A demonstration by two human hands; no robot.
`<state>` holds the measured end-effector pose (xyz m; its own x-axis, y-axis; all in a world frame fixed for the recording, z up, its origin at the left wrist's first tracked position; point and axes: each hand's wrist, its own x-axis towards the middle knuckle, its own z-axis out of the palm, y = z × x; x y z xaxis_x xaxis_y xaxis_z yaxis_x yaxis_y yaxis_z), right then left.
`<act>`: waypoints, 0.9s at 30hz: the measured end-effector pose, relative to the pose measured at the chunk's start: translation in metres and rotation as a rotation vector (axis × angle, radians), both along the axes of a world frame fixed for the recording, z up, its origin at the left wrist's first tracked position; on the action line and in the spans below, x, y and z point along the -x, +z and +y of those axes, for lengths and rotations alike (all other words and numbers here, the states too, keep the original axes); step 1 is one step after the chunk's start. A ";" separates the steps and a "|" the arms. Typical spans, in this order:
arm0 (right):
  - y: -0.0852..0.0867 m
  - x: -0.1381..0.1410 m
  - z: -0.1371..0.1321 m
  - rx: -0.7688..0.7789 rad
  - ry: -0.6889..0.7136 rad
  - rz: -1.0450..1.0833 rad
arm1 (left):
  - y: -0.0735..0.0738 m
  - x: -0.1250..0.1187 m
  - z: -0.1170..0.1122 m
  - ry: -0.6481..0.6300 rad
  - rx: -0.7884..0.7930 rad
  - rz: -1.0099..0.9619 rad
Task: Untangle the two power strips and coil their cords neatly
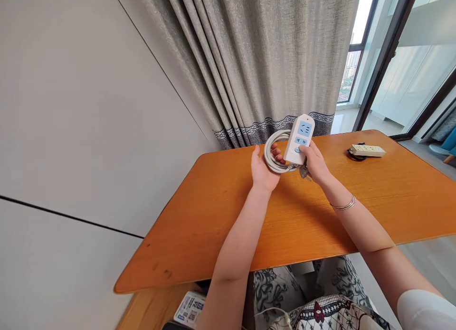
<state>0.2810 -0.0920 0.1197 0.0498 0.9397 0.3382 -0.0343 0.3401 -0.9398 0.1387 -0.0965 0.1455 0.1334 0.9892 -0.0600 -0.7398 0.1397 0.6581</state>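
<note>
A white power strip point(291, 152) with pale blue socket panels is tilted upright above the wooden table. My right hand point(316, 164) grips its lower end, the thumb lying by the lowest blue panel. The strip's grey-white cord point(269, 154) is wound into a coil beside it. My left hand point(265, 172) is palm up under that coil, thumb raised apart and fingertips showing through the loop. Below the strip, by my right hand, hangs the plug point(305, 172) with its metal prongs.
On the table point(213, 216), towards the right, lies a cream power strip point(368, 151) with a black cord. A grey curtain point(285, 50) hangs behind the far edge. White panelling point(81, 107) borders the left side. A printed box point(190, 307) sits below the near edge.
</note>
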 end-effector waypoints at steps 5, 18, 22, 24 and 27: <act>0.003 0.005 -0.003 0.045 -0.062 0.101 | -0.005 -0.009 -0.002 0.096 0.003 -0.044; -0.003 -0.001 0.002 0.060 0.151 0.029 | 0.001 -0.009 -0.008 0.223 0.004 -0.013; -0.005 0.004 0.003 0.031 0.094 0.085 | -0.002 -0.011 -0.009 0.187 0.010 -0.031; -0.003 0.005 0.004 0.024 0.067 0.111 | -0.006 -0.013 -0.007 0.178 0.005 -0.016; 0.000 -0.004 0.007 0.043 0.054 0.090 | -0.012 -0.016 -0.003 0.209 -0.001 0.039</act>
